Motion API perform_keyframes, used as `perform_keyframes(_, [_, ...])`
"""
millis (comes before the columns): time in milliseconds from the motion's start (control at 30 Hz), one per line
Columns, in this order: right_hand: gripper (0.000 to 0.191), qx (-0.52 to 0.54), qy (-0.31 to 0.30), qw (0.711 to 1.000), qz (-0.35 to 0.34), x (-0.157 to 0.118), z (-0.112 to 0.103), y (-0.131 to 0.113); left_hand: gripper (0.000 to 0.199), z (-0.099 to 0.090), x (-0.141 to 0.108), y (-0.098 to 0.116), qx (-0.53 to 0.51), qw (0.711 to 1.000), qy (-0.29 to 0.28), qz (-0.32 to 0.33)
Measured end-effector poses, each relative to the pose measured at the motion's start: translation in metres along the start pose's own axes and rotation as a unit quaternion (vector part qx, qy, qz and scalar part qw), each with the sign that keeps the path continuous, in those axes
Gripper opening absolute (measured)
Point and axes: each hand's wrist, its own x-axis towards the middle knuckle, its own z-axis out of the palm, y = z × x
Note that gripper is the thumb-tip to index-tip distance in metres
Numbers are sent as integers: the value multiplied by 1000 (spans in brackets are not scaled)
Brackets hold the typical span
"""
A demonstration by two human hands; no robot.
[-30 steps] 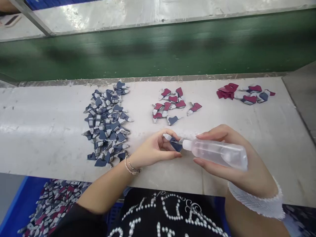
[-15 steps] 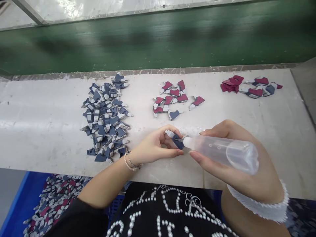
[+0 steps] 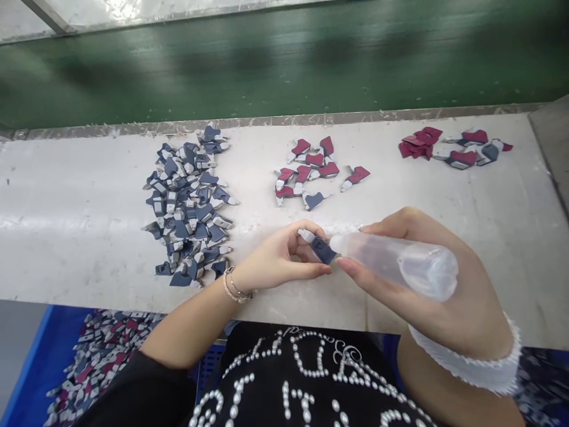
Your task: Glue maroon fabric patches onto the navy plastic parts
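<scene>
1. Behind the pale table [image 3: 75,196] runs a green panel [image 3: 284,68], its lower edge bordered by a scuffed strip.
2. Held in the left hand [image 3: 271,261], above the near part of the table, is a navy-and-grey piece [image 3: 323,250]. Its pale end sits by the curled index finger, its navy end points toward the right hand [image 3: 471,302], and the left thumb extends below it; the fingers are bent narrowly around it, some of their contact hidden.
3. Right fingers close around a translucent bottle [image 3: 395,261], thumb on the near side and index finger on the far side. The bottle's narrow end is just beside the piece; whether they touch is unclear.
4. Left of the hands spreads a navy-and-grey heap [image 3: 191,207]; beyond them lie red-topped pieces [image 3: 313,160].
5. Farther right, dark red patches [image 3: 420,142] overlap beside a small cluster [image 3: 462,159].
</scene>
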Motion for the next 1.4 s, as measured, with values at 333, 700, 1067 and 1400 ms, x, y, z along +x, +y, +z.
perform_keyframes(333, [19,-2,-8,1000,-5,-1,1,-3,43,-2,0,-3,-2,1000,-5,2])
perform_keyframes(700, [23,50,-51,997,10,-1,-2,-2,41,-3,2,-3,9,1000,2,18])
perform_keyframes(1067, [26,59,-58,996,19,1,-2,-1,41,-5,3,-3,19,999,19,21])
perform_keyframes(1400, [23,38,-85,995,46,0,-11,-9,41,-4,1,-2,50,998,41,22])
